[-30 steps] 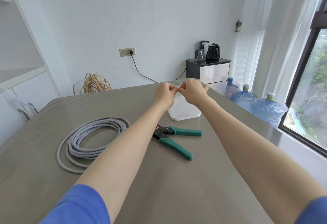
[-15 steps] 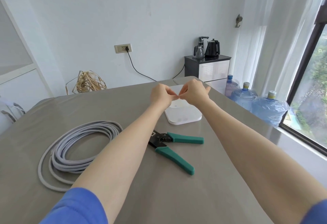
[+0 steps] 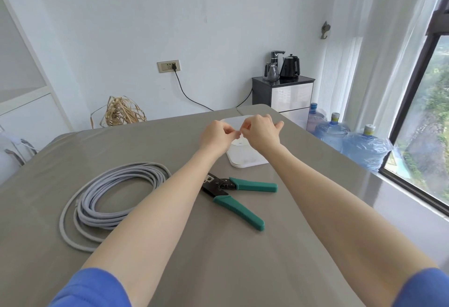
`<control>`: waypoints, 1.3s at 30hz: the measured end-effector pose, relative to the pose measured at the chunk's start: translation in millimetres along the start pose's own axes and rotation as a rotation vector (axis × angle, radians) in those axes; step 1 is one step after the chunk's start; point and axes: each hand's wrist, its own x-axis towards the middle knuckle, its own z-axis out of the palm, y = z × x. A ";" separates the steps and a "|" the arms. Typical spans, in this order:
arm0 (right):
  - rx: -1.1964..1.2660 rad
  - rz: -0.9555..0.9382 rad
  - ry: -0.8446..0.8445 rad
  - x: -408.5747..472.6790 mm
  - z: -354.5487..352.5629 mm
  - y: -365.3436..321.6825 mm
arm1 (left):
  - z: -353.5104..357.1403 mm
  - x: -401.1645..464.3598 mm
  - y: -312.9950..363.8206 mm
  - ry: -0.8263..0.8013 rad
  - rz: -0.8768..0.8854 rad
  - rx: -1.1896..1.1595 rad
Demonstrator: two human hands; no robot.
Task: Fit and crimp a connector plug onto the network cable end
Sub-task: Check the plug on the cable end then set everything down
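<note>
Both hands are raised above the far part of the grey bench [image 3: 218, 270], fingertips brought together. The left hand [image 3: 215, 135] is seen with fingers curled and thumb and forefinger pinched; the right hand [image 3: 261, 132] is likewise curled, its fingertips meeting those of the left. A small pale item [image 3: 238, 133] is pinched between the two grips; it is too small to be identified, and whether it is the plug cannot be told.

A white flat box [image 3: 245, 158] lies on the bench directly below the hands. The crimping pliers [image 3: 239, 195], with green handles spread apart, are laid on the bench nearer the person, between the forearms. The coiled grey cable [image 3: 109, 200] is lying on the bench to the left, partly covered by the left forearm; one end of it is visible at the coil's left edge, well apart from the hands.

Blue sleeves [image 3: 90, 289] are visible at the lower edge.
</note>
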 end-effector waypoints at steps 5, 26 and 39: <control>0.095 -0.080 0.040 -22.5 -1.4 -10.9 | -14.3 -21.1 -3.6 0.019 0.041 0.006; 0.159 -0.213 -0.284 -175.4 -11.8 -13.7 | -53.0 -177.1 -35.8 -0.496 -0.027 -0.002; 0.229 -0.160 -0.219 -190.2 -10.6 -9.9 | -45.4 -188.0 -28.9 -0.439 -0.126 0.087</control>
